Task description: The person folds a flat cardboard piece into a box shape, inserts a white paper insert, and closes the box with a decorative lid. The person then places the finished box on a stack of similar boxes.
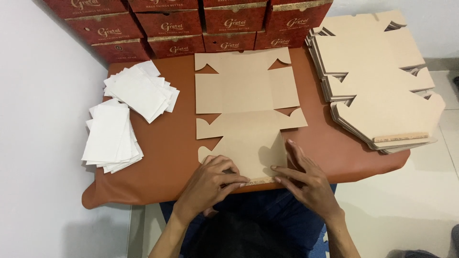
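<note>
A plain tan cardboard blank lies at centre on a rust-brown table cover, with white paper sheets at nine o'clock, a tan stack of flat blanks at two o'clock, and dark red boxes with gold lettering at twelve o'clock.

Bright, even indoor light falls from above on the brown table, with no glare. Soft short shadows lie under the flat cardboard blank at its centre and below the table's near edge. Focus is sharp throughout; edges bend slightly.
</note>
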